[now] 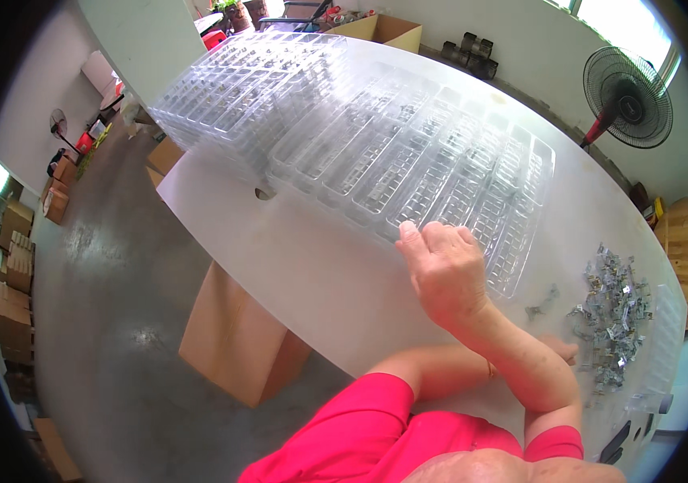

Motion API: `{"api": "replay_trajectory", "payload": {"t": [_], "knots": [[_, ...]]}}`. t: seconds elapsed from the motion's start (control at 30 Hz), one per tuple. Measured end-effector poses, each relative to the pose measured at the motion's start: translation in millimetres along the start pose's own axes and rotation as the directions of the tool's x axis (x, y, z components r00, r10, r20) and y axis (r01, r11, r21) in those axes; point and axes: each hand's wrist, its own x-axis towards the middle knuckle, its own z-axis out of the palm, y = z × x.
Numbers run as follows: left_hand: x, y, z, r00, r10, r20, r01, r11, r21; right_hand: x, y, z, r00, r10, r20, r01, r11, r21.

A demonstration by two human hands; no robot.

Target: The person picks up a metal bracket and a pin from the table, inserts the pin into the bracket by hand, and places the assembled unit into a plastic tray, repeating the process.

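My right hand [444, 270] is over the near edge of a clear plastic tray [513, 282] with long rows of small compartments. Its fingers are curled together against the thumb; whatever they pinch, if anything, is hidden. My left arm crosses beneath the right forearm. Only part of my left hand [561, 350] shows past that forearm, beside a heap of small shiny metal pieces [617, 322], and its fingers cannot be made out. A few loose metal pieces [543, 302] lie between the heap and the tray.
Stacked clear trays [231, 88] fill the table's far left. The white table [239, 233] has a curved edge and a hole near the stack. A cardboard box [239, 338] stands below its left edge. Beyond the far right edge is a black fan [627, 98].
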Motion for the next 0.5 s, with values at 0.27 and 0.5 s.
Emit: {"api": "replay_trajectory", "payload": {"t": [0.27,0.5], "knots": [[-23.2,45.1,-2.4,0.989,0.105,-0.101,-0.06,0.926,0.372,1.7,-3.8,1.9,1.0,-0.012,-0.019,0.013,0.999,0.04],[-23.3,36.1,-4.9,0.995,0.003,-0.102,0.02,0.975,0.223,8.6,-10.6,-0.4,0.999,0.019,0.035,-0.02,0.999,0.029]]}}
